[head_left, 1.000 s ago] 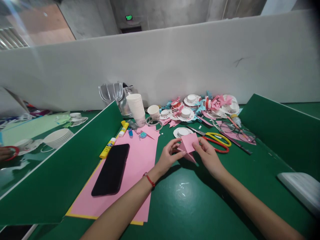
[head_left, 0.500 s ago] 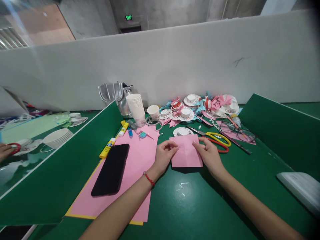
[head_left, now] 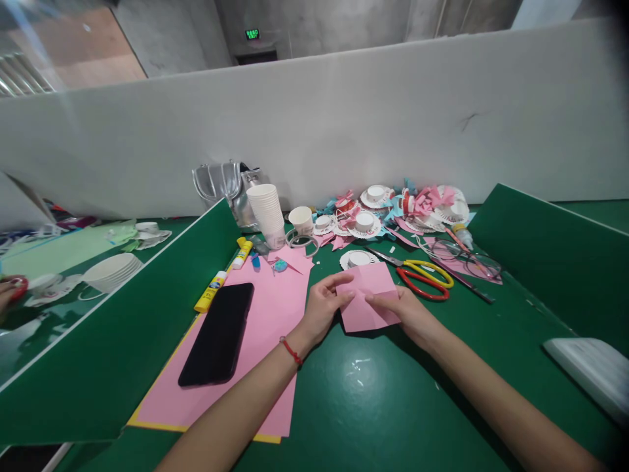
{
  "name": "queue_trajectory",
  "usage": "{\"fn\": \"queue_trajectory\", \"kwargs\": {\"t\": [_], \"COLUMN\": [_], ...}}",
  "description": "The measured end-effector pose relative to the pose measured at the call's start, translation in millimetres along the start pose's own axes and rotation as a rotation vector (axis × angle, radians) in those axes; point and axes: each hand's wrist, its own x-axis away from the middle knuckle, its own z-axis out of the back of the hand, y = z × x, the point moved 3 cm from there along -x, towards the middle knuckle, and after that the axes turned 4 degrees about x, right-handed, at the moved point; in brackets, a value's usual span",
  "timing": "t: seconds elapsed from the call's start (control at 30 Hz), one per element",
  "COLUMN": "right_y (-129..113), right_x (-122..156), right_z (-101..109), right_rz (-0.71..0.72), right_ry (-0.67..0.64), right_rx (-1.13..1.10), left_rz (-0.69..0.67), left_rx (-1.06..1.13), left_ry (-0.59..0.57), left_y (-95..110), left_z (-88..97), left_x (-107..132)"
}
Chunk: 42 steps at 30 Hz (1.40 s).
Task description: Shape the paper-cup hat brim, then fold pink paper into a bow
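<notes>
A square of pink paper point(head_left: 369, 313) with faint crease lines is held up above the green table, slightly tilted. My left hand point(head_left: 325, 303) pinches its left edge, thumb on the near face and fingers behind. On the right edge my right hand point(head_left: 410, 311) grips it the same way, its thumb reaching in toward the middle and its fingers partly hidden behind the paper. Just beyond the square lies a small white paper hat shape point(head_left: 358, 258). Scissors point(head_left: 422, 278) with red and yellow handles rest open-bladed to the right of it.
Left of my arm, a black phone point(head_left: 219, 334) lies on large pink sheets point(head_left: 265, 367). Glue sticks point(head_left: 211, 292), stacked paper cups point(head_left: 265, 210) and finished paper hats point(head_left: 366, 224) stand farther back. Green dividers point(head_left: 555, 262) flank the table. Another person's hand point(head_left: 6, 292) shows at far left.
The pink square has turned and tilted a little. My right hand has slid down its right edge, with the thumb moving inward over the paper. My left hand has barely moved.
</notes>
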Motion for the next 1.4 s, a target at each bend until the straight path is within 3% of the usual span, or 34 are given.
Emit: {"fn": "queue_trajectory", "kwargs": {"t": [0.37, 0.67, 0.83, 1.0, 1.13, 1.3, 1.4], "right_y": [-3.5, -3.7, -0.5, 0.2, -0.3, -0.3, -1.8], "right_x": [2.4, 3.7, 3.0, 0.4, -1.9, -3.5, -4.0], "right_z": [-3.3, -4.0, -4.7, -1.9, 0.1, 3.6, 5.9], "right_rz": [-0.019, -0.038, -0.040, -0.015, 0.030, 0.106, 0.183], "right_ry": [-0.094, -0.179, -0.198, -0.125, -0.090, 0.022, 0.090], "right_rx": [-0.069, -0.090, -0.112, -0.147, -0.105, -0.043, -0.005], "left_rz": [0.133, 0.131, 0.180, 0.198, 0.116, -0.192, -0.327], "left_rx": [0.218, 0.306, 0.300, 0.217, 0.091, -0.248, -0.492], "left_ry": [-0.168, -0.021, -0.059, -0.136, -0.196, -0.012, -0.006], "left_y": [-2.3, 1.1, -0.7, -2.0, -2.8, 2.4, 8.4], "left_z": [-6.6, -2.3, -3.2, -5.3, -8.9, -7.2, -10.6], "left_x": [1.3, -1.7, -0.5, 0.5, 1.0, 3.7, 8.7]}}
